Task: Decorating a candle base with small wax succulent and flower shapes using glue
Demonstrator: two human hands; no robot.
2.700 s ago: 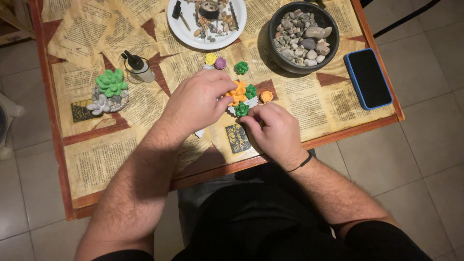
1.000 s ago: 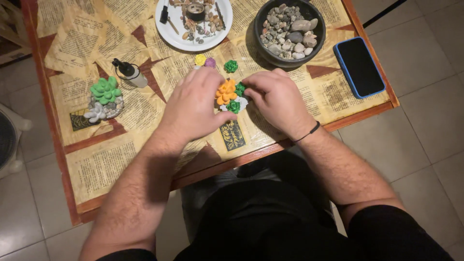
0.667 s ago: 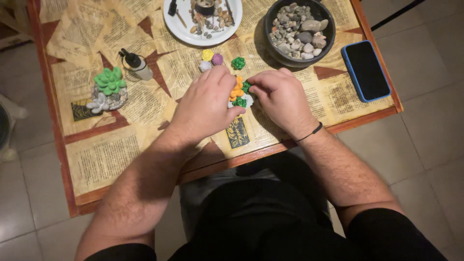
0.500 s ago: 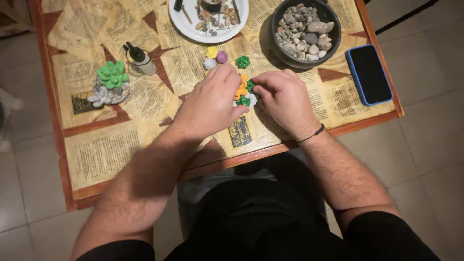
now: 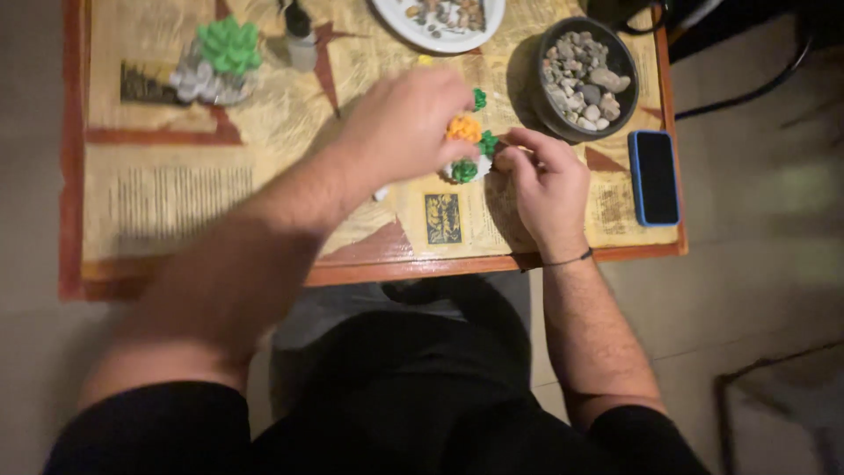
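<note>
A: Hands first. Left hand (image 5: 411, 119), blurred, hovers with fingers curled down over the cluster of small succulent ornaments (image 5: 468, 149). Whether it actually pinches a piece, I cannot tell; the blur and the back of the hand hide the fingertips.

B: And the right hand (image 5: 545, 180)?

A: Resting on the table (image 5: 176, 202), fingers bent, tips touching the right edge of the cluster beside a green rosette. Looks like a light steadying pinch, not a full grip.

B: The cluster itself?

A: Orange piece on top, green ones around, a white base showing below. It sits on the tabletop between the two hands, right under the left fingers.

B: How would it handle?

A: My guess: very light, stiff little moulded pieces, likely to topple or scatter if nudged. Petals look thin, so fragile at the tips. Best taken by fingertip at the sides of each rosette or by the white base, not from above.

B: Further out?

A: Dark bowl of pebbles (image 5: 585, 79) just beyond the right hand. Phone in a blue case (image 5: 656, 178) near the right table edge. White plate (image 5: 440, 16) at the far side, a small bottle (image 5: 301, 40) and a larger green succulent on stones (image 5: 218, 60) well to the left.
</note>
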